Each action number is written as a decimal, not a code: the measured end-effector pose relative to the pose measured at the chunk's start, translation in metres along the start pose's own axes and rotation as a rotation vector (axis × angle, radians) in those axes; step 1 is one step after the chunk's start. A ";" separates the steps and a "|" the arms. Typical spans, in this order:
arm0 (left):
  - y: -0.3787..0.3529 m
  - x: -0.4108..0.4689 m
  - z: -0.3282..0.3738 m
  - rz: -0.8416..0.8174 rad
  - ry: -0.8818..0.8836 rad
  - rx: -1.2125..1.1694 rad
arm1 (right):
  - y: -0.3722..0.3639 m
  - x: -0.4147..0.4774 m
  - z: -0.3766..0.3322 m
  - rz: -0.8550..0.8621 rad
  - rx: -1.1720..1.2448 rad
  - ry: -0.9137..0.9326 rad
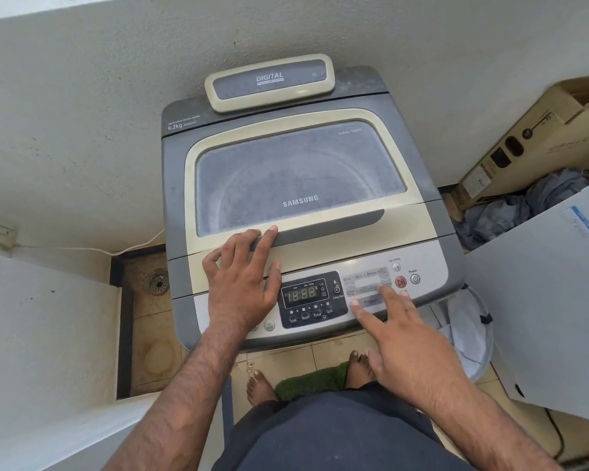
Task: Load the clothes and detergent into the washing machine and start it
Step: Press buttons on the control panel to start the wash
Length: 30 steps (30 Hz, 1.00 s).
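A grey and cream top-loading washing machine (432, 229) stands in front of me with its glass lid (296, 178) closed. My left hand (242, 280) lies flat on the lid's front, fingertips on the dark lid handle (320, 229). My right hand (398, 338) hovers over the control panel, fingers spread, the index tip touching the Program button (369, 301). The display (305, 294) is lit with digits. A red start button (401, 282) and the power button (415, 279) sit at the panel's right. No detergent is visible.
A white laundry basket (470, 334) stands to the machine's right. Bluish clothes (524, 205) lie heaped beside a cardboard box (531, 144). A white appliance (551, 300) is at the right. A floor drain (159, 283) and wall socket (0, 236) are at the left. My bare feet stand by a green mat (310, 382).
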<state>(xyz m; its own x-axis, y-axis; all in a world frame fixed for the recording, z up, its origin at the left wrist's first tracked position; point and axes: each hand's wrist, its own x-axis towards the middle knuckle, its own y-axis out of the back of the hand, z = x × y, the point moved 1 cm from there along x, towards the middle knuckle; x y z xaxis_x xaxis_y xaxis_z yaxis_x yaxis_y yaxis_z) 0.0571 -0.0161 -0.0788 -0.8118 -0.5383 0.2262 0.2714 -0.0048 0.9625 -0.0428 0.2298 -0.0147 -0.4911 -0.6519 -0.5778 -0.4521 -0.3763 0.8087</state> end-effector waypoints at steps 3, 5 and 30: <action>0.000 0.000 0.000 0.008 -0.001 -0.002 | 0.000 -0.001 -0.001 -0.001 -0.007 -0.002; 0.000 0.000 0.000 0.008 -0.002 -0.006 | -0.002 -0.002 -0.001 -0.001 -0.008 -0.004; 0.003 -0.001 0.001 -0.031 0.011 -0.001 | -0.012 -0.014 0.018 0.115 0.042 0.073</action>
<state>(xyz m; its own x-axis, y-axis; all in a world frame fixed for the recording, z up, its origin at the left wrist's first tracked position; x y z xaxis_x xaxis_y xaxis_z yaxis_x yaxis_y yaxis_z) 0.0584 -0.0142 -0.0759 -0.8142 -0.5472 0.1942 0.2464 -0.0228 0.9689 -0.0442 0.2553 -0.0187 -0.4871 -0.7357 -0.4706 -0.4273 -0.2692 0.8631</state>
